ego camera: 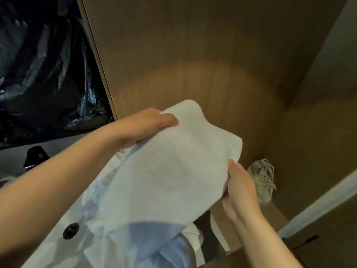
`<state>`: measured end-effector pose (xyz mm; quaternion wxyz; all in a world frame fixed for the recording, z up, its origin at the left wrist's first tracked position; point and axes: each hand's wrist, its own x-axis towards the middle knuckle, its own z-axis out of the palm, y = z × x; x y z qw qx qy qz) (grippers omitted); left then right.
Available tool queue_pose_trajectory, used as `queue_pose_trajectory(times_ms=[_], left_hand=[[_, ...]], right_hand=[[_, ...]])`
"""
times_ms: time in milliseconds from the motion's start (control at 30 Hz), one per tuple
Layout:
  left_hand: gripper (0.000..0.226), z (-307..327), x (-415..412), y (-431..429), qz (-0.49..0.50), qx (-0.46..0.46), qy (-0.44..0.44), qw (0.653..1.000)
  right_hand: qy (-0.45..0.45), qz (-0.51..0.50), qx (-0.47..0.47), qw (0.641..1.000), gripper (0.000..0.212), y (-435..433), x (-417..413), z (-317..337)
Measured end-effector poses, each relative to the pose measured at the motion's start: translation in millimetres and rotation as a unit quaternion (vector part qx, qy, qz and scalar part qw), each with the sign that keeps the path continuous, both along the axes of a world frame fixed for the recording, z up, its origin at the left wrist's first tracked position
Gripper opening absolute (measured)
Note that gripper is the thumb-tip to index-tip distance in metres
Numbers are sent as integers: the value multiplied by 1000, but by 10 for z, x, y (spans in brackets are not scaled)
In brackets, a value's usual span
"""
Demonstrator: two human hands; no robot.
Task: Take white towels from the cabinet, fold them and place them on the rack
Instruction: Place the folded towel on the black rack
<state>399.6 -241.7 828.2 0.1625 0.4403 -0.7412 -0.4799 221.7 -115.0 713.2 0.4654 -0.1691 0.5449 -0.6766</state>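
A white towel [170, 167] hangs in the air in front of a brown wooden cabinet panel [193, 55], stretched between both hands. My left hand [146, 126] grips its upper left edge, thumb on top of the cloth. My right hand [241, 186] pinches the right edge lower down, its fingers curled round the cloth. The towel's lower part drapes down over my white clothing. No rack is in view.
Black plastic sheeting [44, 64] fills the upper left. A crumpled grey cloth [262, 178] lies on a wooden ledge at the right. My white garment with a dark button [71, 230] is below. A pale wall strip [318, 204] runs at the lower right.
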Motion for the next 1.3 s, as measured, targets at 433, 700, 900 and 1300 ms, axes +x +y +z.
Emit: queue_pose_trajectory(times_ms=[433, 700, 900, 1300], left_hand=[[36, 861, -1730, 820, -65, -306, 90, 945], [31, 909, -2659, 1406, -88, -322, 207, 920], [46, 1086, -3225, 1614, -115, -269, 245, 925], [43, 1497, -4150, 1405, -98, -245, 353, 898]], right_hand=[[191, -183, -121, 957, 38, 1108, -1524, 1100], [361, -296, -122, 876, 41, 1795, -2644, 1729], [458, -309, -89, 829, 39, 2111, -3265, 2061], [468, -322, -152, 809, 8, 1930, -4144, 2579]])
